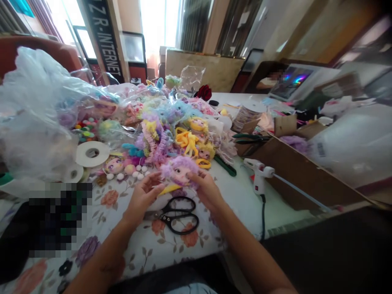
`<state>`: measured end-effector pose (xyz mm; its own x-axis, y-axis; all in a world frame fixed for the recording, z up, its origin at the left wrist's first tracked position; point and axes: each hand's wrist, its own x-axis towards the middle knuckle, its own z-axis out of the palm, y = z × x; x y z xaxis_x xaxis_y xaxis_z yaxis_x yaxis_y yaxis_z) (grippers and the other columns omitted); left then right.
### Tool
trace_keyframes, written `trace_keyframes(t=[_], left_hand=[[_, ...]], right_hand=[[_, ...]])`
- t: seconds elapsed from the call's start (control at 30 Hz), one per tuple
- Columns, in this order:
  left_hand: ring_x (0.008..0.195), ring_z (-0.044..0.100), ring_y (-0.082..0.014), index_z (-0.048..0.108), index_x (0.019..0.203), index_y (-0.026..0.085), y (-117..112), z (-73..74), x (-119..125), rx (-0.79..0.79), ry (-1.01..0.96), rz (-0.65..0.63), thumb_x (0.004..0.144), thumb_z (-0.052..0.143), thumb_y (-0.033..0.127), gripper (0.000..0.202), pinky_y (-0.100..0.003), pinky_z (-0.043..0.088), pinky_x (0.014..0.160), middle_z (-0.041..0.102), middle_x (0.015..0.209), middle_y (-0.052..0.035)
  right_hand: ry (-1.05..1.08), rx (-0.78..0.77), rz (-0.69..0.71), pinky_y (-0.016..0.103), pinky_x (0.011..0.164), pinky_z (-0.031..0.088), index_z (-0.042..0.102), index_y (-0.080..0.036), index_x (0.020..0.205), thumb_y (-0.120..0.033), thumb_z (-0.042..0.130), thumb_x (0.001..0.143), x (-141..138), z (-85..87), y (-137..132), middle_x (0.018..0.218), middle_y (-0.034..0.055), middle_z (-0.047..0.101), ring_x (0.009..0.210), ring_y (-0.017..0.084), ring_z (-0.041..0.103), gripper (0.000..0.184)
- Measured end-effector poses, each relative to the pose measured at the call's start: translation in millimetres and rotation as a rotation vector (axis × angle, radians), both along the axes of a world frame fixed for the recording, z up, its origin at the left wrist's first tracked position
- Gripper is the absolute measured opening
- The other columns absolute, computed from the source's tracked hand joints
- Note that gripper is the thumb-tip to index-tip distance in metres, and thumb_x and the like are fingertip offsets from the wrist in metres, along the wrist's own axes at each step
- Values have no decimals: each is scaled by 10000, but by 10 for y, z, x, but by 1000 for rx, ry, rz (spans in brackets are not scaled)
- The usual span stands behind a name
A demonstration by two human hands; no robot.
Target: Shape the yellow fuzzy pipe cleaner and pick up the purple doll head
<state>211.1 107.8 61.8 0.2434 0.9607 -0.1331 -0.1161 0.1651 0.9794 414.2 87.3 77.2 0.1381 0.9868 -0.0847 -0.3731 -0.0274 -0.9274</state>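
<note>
A doll head (179, 170) with fluffy lilac hair and a painted face is held up over the table. My right hand (208, 190) grips its right side, thumb on the face. At its left edge is my left hand (145, 194), fingers loosely curled and apart from the thumb; whether they touch the hair is unclear. Black-handled scissors (180, 215) lie just below, between my forearms, their blades partly hidden by my left hand. Behind the doll head are yellow ribbon loops (187, 141) and a yellow-haired doll head (206, 152).
A white glue gun (259, 175) with its cord stands at the right, beside a cardboard box (284, 171). Ribbon rolls (92, 153) and a large plastic bag (36, 118) are at the left. A pile of pastel trims (156, 139) fills the back. White beads (137, 174) lie near my left hand.
</note>
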Motion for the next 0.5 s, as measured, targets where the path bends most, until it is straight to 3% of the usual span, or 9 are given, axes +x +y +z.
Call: trace_keyframes(t=[0.13,0.27,0.37,0.5], left_hand=[[955,642,-185,659,1066,177,21,9,-14,33,58,42,717,765,476,471,-256,511,787,692,998,-63],[842,643,-174,675,1018,173,8,12,12,35,141,6,718,753,491,444,-235,489,663,687,912,-52],[778,634,-164,677,1013,167,2,-1,32,36,183,-35,724,739,507,451,-226,460,597,691,898,-58],[762,622,-151,671,1017,164,13,-32,29,39,214,-49,740,722,515,450,-211,431,561,702,935,-70]], right_hand=[[17,65,-286,272,636,589,692,-221,854,-316,866,583,585,153,309,826,-12,741,709,162,691,336],[-110,140,-462,244,590,571,662,-211,866,-299,859,582,1070,355,782,790,-28,715,715,156,681,356],[-217,124,-525,235,613,567,602,-193,868,-284,767,715,1250,519,1163,738,-45,652,681,123,644,243],[-447,45,-486,258,681,559,537,-146,903,-246,598,890,1302,705,1638,730,-45,585,666,83,598,118]])
